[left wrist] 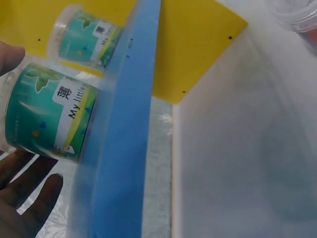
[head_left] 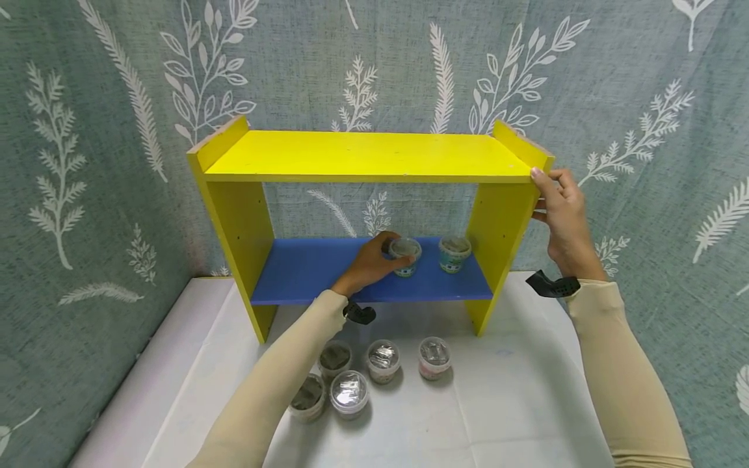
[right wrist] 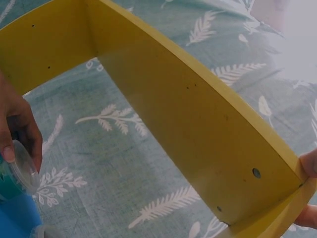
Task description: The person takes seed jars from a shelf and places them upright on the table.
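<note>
My left hand (head_left: 373, 261) pinches a small clear-lidded plastic tub (head_left: 405, 259) with a teal label, thumb on the near side and fingers behind. In the left wrist view that tub (left wrist: 49, 111) stands right at the blue shelf board (left wrist: 121, 139). To its right on the blue board is a matching teal tub (head_left: 454, 255). My right hand (head_left: 565, 218) grips the upper right corner of the yellow shelf unit (head_left: 363, 156), its thumb on the front edge and fingers round the outer side. At the right wrist view's edge, the thumb (right wrist: 309, 162) presses the yellow panel.
On the white tabletop (head_left: 497, 403) before the unit stand several more lidded tubs, among them a pinkish one (head_left: 434, 359) at the right and a shiny-lidded one (head_left: 349, 393) nearest. A patterned grey-green curtain (head_left: 380, 65) hangs behind and at both sides.
</note>
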A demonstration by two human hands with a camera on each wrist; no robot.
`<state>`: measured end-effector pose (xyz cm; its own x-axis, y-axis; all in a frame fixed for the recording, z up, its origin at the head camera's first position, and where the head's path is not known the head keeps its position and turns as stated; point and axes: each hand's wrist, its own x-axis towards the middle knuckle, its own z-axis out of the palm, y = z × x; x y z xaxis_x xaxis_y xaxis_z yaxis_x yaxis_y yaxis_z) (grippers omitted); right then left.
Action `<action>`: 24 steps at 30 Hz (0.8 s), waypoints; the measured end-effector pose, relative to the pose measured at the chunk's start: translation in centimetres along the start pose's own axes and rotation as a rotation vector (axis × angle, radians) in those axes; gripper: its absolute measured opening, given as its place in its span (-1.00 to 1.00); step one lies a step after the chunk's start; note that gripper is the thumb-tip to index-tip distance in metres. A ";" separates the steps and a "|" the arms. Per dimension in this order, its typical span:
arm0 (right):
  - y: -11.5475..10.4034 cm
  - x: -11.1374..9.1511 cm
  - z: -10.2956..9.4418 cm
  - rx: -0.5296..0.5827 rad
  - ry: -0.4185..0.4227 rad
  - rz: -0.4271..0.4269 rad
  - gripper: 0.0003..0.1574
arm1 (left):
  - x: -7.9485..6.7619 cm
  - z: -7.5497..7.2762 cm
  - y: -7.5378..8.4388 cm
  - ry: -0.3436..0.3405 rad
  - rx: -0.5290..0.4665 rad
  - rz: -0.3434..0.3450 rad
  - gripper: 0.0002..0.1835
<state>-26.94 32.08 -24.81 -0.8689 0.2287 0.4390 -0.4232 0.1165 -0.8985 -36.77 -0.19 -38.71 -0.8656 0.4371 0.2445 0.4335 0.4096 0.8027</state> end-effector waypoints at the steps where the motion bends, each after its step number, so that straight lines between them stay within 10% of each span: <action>1: 0.0 0.0 0.0 -0.001 0.000 0.000 -0.62 | -0.1 0.0 0.0 0.002 0.002 0.000 -0.21; 24: 0.1 0.0 0.1 0.033 0.007 0.001 -0.61 | -2.8 -1.7 0.2 0.005 0.011 0.033 -0.18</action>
<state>-26.97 32.00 -24.89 -0.8676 0.2356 0.4379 -0.4307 0.0841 -0.8986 -34.67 -2.66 -38.30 -0.8519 0.4464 0.2739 0.4649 0.4035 0.7881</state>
